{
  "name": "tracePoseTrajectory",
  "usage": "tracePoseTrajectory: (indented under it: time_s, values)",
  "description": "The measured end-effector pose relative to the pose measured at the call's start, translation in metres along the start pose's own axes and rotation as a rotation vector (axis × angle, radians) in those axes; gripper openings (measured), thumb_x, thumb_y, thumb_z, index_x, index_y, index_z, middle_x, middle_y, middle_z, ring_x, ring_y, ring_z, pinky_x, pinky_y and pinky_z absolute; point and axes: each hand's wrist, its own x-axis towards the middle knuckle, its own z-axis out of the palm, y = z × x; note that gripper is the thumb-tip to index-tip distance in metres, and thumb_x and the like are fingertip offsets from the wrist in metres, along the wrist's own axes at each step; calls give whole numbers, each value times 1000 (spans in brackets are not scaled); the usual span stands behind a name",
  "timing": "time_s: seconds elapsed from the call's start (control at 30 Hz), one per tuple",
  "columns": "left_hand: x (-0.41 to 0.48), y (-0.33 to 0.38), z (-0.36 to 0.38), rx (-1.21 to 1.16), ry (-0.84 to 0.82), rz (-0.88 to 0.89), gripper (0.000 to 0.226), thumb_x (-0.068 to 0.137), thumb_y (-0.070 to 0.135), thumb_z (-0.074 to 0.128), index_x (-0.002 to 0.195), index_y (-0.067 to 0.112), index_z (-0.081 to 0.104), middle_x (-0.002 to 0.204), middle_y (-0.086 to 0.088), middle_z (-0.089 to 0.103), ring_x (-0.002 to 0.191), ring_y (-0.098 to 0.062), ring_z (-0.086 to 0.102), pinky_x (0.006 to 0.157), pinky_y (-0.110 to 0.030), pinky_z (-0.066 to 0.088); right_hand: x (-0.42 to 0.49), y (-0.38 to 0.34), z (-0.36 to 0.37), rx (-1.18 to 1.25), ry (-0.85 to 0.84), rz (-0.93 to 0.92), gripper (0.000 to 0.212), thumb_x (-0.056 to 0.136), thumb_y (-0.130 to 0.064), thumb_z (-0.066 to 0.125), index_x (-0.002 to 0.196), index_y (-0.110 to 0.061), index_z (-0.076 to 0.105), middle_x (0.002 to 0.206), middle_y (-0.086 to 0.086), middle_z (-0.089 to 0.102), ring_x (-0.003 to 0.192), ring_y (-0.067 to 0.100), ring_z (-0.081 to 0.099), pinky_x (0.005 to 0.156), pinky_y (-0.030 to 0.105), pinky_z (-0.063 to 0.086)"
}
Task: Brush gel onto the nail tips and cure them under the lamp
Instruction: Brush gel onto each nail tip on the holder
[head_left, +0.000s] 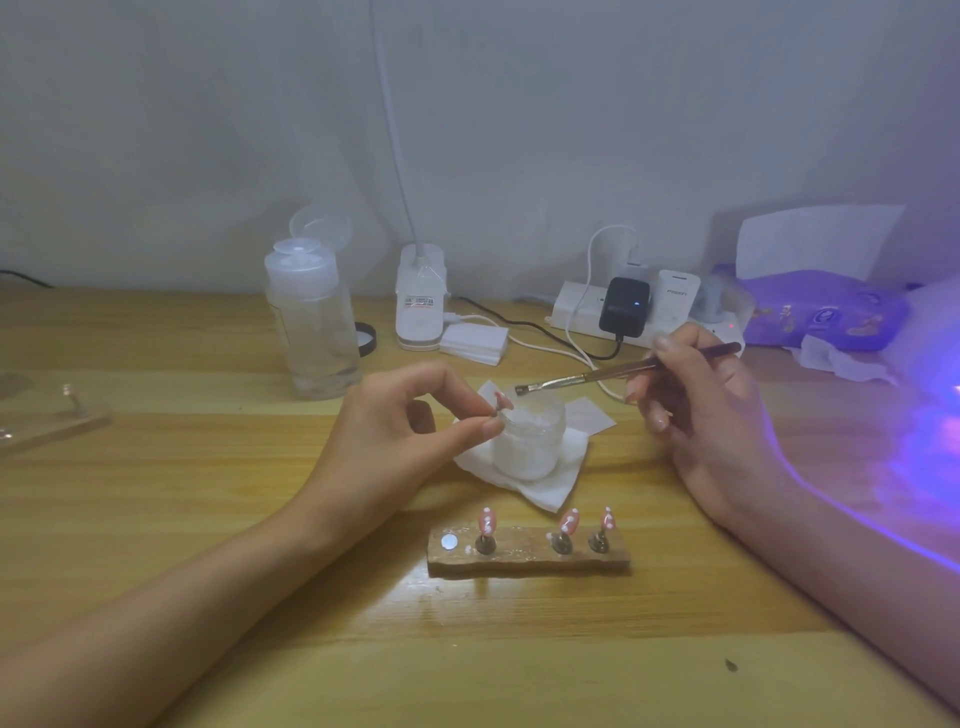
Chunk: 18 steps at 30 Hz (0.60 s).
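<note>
**One nail tip lifted beside the gel jar, brush poised above it**

At the far left of the wooden bench (182, 519) lies a clear acrylic block (49, 415), partly out of view. Behind it stands a tall clear pump bottle (311, 317) with its lid flipped up. The left hand (400, 431) hovers near the middle, its thumb and forefinger pinched together on the small stand of a pink nail tip (503, 401), which is held just beside the rim of an open jar of whitish gel (530, 439). The jar sits on a white paper towel (545, 488). In front of it, nearer the person, a wooden holder (527, 558) carries three more pink nail tips (569, 521) upright on pegs. The brush (623, 370) slants across the jar, its bristle end just above the jar's mouth; the right hand (711, 410) holds the handle, fingers closed around it. Behind, a white power strip (576, 312) holds several plugs. At the far right edge, the lamp (930, 415) casts violet light over the bench and the right forearm.
</note>
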Motion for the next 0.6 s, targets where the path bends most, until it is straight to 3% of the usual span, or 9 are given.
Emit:
tracePoseTrajectory:
  time_s: [0.1, 0.23, 0.37, 0.5, 0.6]
  values:
    - [0, -1, 0, -1, 2, -9, 12, 78, 28, 80, 72, 25, 69, 64, 20, 65, 43, -1, 38, 48, -6, 31, -1, 0, 2, -17, -56, -7, 26, 86, -34, 63, 64, -27, 53, 63, 7, 68, 40, 10, 41, 40, 16, 27]
    - [1, -1, 0, -14, -4, -14, 13, 79, 27, 80, 72, 25, 69, 65, 19, 66, 44, -1, 37, 47, -7, 31, 1, 1, 0, -6, -14, -6, 37, 98, -17, 55, 62, -26, 51, 57, 8, 65, 38, 9, 38, 40, 14, 29]
    - [0, -1, -1, -18, -13, -10, 14, 79, 26, 81, 71, 28, 69, 72, 12, 70, 45, -2, 39, 48, -10, 33, 0, 1, 1, -22, -58, -26, 31, 94, -25, 59, 64, -27, 53, 63, 8, 68, 40, 10, 40, 41, 14, 29]
    - [-1, -1, 0, -21, -17, 5, 14, 78, 30, 80, 71, 30, 68, 73, 12, 70, 45, -2, 38, 48, -10, 33, 1, 2, -1, -11, -5, -11, 36, 99, -16, 54, 65, -26, 49, 58, 7, 65, 39, 9, 37, 41, 16, 28]
    - [0, 0, 0, -16, -22, 19, 11, 78, 35, 77, 72, 32, 68, 77, 12, 70, 45, -2, 38, 48, -10, 33, 1, 1, 1, 3, -43, -13, 31, 94, -27, 60, 64, -28, 53, 63, 6, 68, 41, 9, 41, 41, 15, 29]
